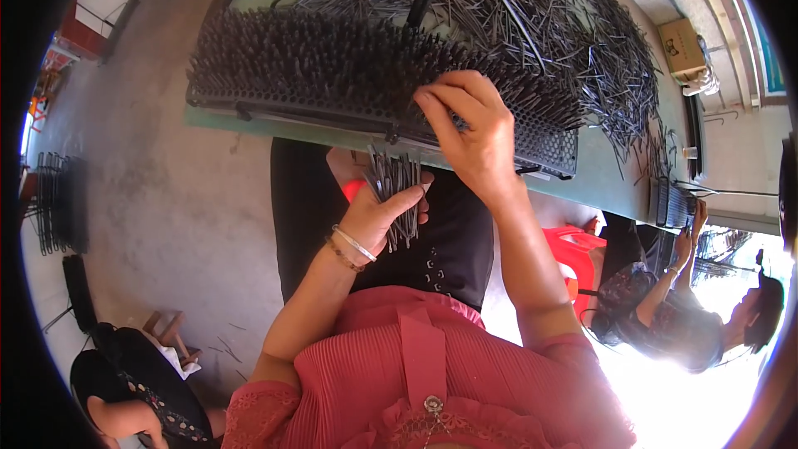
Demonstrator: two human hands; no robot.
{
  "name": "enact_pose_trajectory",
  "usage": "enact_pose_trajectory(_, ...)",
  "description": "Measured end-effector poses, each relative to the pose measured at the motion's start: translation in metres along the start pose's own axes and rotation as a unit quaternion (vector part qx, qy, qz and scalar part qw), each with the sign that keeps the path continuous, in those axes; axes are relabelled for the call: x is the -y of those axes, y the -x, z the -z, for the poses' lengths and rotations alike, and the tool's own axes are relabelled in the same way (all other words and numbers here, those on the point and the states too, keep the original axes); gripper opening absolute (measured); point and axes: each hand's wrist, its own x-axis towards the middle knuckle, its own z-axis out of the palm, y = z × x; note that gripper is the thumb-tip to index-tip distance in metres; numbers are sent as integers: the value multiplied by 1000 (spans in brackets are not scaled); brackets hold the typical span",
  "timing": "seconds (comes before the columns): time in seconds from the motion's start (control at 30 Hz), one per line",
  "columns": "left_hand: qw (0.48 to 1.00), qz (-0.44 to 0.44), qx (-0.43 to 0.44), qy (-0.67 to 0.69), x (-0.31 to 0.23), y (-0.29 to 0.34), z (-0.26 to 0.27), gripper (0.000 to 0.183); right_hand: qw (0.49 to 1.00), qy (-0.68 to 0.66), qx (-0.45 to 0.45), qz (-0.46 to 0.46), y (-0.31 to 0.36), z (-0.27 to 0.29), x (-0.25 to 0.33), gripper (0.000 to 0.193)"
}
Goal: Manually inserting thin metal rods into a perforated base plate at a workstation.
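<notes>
One green table (611, 187): runs across the far side of our view, out to the right.
Loose strips (611, 54): dark, thin, heaped in a tangle on the tabletop, far centre to far right.
Perforated rack (549, 148): black, lies along the table's near edge; rows of bare holes show on its near side and right end.
Upright strips (283, 50): packed densely in the rack, tips up, some leaning.
Co-worker (682, 320): seated right, hands at another rack (667, 204) on the table's right stretch.
Second person (154, 382): near left, partly in view, dark floral clothing.
Red chair (573, 245): right of our lap, by the co-worker.
Cardboard box (682, 48): far right, by the wall.
Wooden stool (172, 337): near left, on the floor.
Right hand (474, 129): over the rack's near side, right of its middle; thumb and forefinger drawn together at the upright strips. We can't tell if a strip is between them.
Left hand (378, 212): over our lap, just nearer than the table edge, fingers wrapped around a bundle.
Bundle (395, 179): grey-black strips, roughly upright, ends fanning out above the grip.
Bracelets (353, 245): one pale, one beaded, on our left wrist.
</notes>
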Motion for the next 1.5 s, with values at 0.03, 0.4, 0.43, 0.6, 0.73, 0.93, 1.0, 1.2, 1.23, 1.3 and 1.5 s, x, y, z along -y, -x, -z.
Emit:
enact_pose_trajectory(0.03,1000,-21,-8,-5,-2,1,-2,23,995,-45,40,-78,5,9,7,15)
enact_pose_trajectory(0.4,1000,-22,4,9,-3,4,-10,23,846,-330,199,-367,36,25,4,19)
enact_pose_trajectory(0.43,999,-13,-4,44,-2,3,-10,22,850,-343,178,-359,33,28,4,19)
enact_pose_trajectory(0.6,999,-4,-23,43,6,-3,-1,24,903,-249,73,-341,17,35,0,20)
enact_pose_trajectory(0.73,999,14,-34,23,4,-3,-3,22,939,-237,-25,-250,3,28,1,20)
enact_pose_trajectory(0.93,1000,12,-25,13,8,-5,0,22,944,-264,-21,-199,1,12,-21,20)
enact_pose_trajectory(1.0,1000,11,-24,13,8,-4,1,22,944,-261,-16,-200,1,12,-23,19)
enact_pose_trajectory(1.2,999,18,-31,14,7,-3,2,22,946,-262,-17,-190,3,7,-27,18)
enact_pose_trajectory(1.23,999,19,-30,14,6,-3,2,22,949,-261,-17,-174,4,6,-29,18)
enact_pose_trajectory(1.3,999,20,-29,15,6,-4,2,22,952,-253,-19,-173,5,6,-30,17)
enact_pose_trajectory(1.5,999,15,-33,17,6,-4,2,22,960,-227,-28,-162,6,4,-28,17)
